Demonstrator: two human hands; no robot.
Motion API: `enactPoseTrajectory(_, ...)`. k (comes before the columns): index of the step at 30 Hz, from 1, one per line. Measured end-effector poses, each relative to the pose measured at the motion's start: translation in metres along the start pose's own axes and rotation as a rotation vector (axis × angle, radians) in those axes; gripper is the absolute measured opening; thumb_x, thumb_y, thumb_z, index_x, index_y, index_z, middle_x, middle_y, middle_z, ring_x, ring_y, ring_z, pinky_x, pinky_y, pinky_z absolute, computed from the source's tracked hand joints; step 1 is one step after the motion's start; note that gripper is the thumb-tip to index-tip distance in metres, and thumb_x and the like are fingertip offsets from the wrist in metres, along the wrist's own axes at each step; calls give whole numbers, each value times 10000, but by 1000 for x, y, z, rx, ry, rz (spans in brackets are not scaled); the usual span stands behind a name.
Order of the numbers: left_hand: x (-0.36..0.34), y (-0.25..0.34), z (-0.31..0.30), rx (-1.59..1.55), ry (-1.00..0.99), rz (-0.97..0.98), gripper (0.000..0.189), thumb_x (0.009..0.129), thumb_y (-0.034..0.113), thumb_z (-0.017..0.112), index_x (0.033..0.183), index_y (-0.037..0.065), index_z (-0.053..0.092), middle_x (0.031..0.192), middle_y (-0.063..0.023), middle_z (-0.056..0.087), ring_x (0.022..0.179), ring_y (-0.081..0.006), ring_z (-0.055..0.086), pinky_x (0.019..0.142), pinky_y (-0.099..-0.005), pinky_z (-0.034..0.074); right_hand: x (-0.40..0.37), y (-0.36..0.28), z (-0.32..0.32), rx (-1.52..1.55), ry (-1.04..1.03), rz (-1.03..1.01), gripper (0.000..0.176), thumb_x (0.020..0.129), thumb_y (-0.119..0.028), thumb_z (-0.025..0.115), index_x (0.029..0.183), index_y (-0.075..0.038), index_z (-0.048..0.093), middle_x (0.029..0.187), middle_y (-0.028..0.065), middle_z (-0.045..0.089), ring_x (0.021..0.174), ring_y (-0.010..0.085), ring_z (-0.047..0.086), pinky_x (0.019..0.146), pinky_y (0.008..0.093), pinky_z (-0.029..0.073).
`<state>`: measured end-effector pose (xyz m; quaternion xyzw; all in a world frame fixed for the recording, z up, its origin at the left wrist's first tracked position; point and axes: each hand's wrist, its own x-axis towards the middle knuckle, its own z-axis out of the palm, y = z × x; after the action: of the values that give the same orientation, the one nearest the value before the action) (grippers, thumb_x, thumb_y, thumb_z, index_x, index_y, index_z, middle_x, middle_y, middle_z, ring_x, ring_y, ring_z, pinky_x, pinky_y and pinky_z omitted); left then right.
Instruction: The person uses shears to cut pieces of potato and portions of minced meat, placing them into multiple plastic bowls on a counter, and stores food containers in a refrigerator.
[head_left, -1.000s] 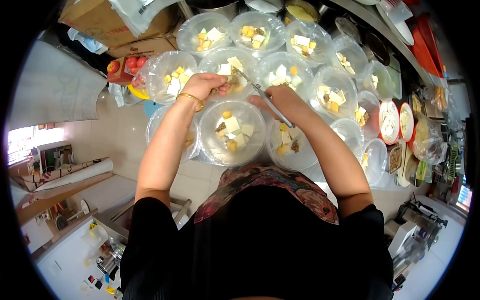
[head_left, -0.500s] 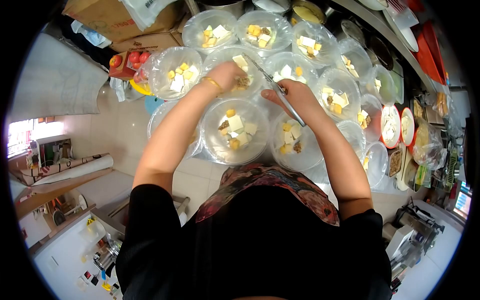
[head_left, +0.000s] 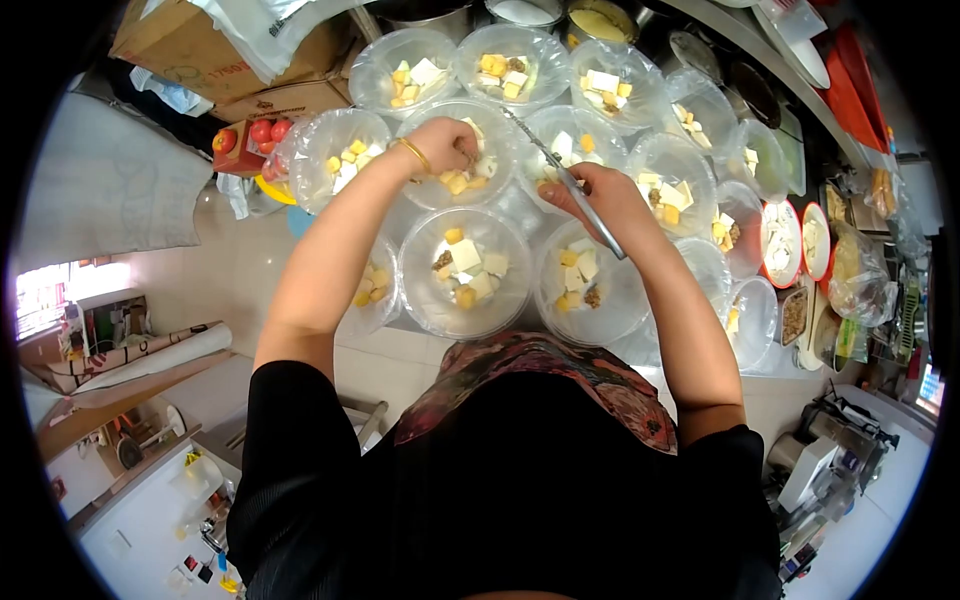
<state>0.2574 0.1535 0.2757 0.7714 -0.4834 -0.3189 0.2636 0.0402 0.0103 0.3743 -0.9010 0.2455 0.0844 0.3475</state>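
My left hand (head_left: 447, 145) is curled over a clear plastic bowl (head_left: 437, 196) in the second row, fingers bent together; anything in them is hidden. White blocks like tofu and yellow chunks (head_left: 465, 183) lie in that bowl. Long metal tongs (head_left: 590, 208) are gripped in my right hand (head_left: 605, 200), their narrow toothed tip pointing up and left between two bowls. Beneath the right hand is another bowl (head_left: 540, 125) of white and yellow pieces. Nearer my body stand two more bowls, a left one (head_left: 420, 290) and a right one (head_left: 600, 325), with white, yellow and brown food.
Several similar bowls fill the table around my hands. Red-rimmed bowls (head_left: 782, 245) of pale food and a tray of brown bits (head_left: 790, 318) stand at the right. Metal pots (head_left: 603, 22) line the back. Cardboard boxes (head_left: 190, 50) and red fruit (head_left: 262, 131) are at the left.
My left hand has drawn back slightly left within the same bowl, and its fingers have curled in. The tongs stay in my right hand, shifted slightly. The view has moved a little.
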Motion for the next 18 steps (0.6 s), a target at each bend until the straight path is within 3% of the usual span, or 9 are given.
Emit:
enactPoseTrajectory(3, -6, 9, -20, -91, -67, -134, 168, 682, 54, 679, 830, 34, 602, 720, -16, 595, 575, -78, 524, 445, -221, 422, 1, -1, -1, 19, -33, 22, 537, 733, -529, 627, 849, -5, 620, 712, 166, 596, 669, 286, 575, 629, 354, 442)
enactPoseTrajectory(6, -4, 7, -26, -115, -54, -260, 175, 685, 51, 674, 847, 37, 608, 720, -13, 593, 561, -73, 516, 456, -220, 421, 1, -3, -1, 49, -43, 28, 551, 724, -542, 621, 782, 7, 606, 714, 180, 602, 701, 323, 587, 660, 372, 448)
enactPoseTrajectory(12, 14, -15, -83, -492, 318, -175, 152, 732, 52, 648, 877, 20, 619, 774, -20, 603, 574, -64, 505, 488, -218, 424, 4, 2, 2, 21, 4, -18, 527, 737, -513, 638, 891, -9, 625, 692, 151, 588, 623, 256, 558, 599, 336, 440)
enactPoseTrajectory(15, 20, -23, -99, -384, 603, -257, 223, 751, 94, 663, 945, -3, 608, 846, -43, 605, 595, -71, 511, 500, -213, 416, 8, -4, 6, -24, 8, -26, 509, 738, -500, 644, 890, -14, 625, 714, 146, 593, 643, 246, 565, 602, 330, 438)
enactPoseTrajectory(18, 12, -29, -103, -727, 676, -422, 282, 789, 106, 630, 1018, -49, 571, 921, -84, 589, 649, -112, 538, 568, -235, 471, 12, -2, 11, 7, 13, -93, 498, 739, -491, 648, 877, -13, 623, 702, 137, 585, 636, 234, 554, 597, 324, 433)
